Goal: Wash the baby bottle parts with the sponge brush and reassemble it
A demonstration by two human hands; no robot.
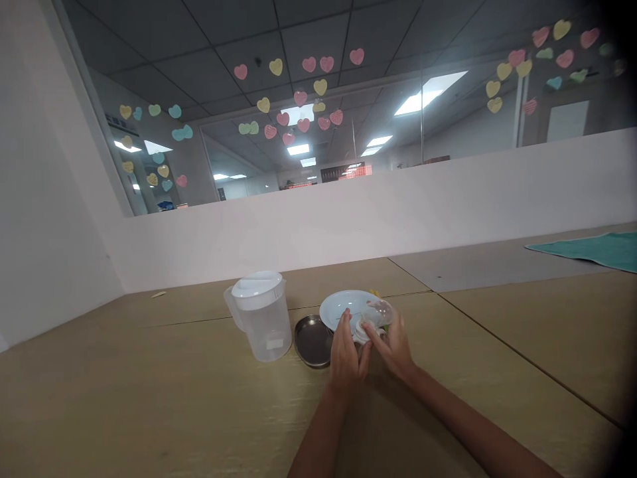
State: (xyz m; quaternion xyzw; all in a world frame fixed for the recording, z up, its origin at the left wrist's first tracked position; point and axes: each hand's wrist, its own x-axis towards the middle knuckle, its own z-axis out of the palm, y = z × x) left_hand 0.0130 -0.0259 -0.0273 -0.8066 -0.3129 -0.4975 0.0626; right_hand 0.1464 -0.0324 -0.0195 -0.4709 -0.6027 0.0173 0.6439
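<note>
My right hand (397, 346) is closed around a clear plastic container with a white cap-like part (364, 330), its thumb on the white part. The clear rounded part (381, 310) tilts up to the right by the fingers. My left hand (344, 352) is beside the white part, fingers stretched out and thumb apart; whether it touches is hard to make out. Behind both hands is a pale white bowl (331, 307), partly covered by them. A shallow dark metal tray (312, 345) lies left of my left hand.
A translucent pitcher (269, 332) with a white lid stands left of the tray. A green cloth (592, 251) lies at the far right. Seams cross the wooden table (199, 392). Behind it rise a white wall (249, 236) and a window with heart-shaped notes. Something small and yellow (375, 293) peeks out behind the bowl.
</note>
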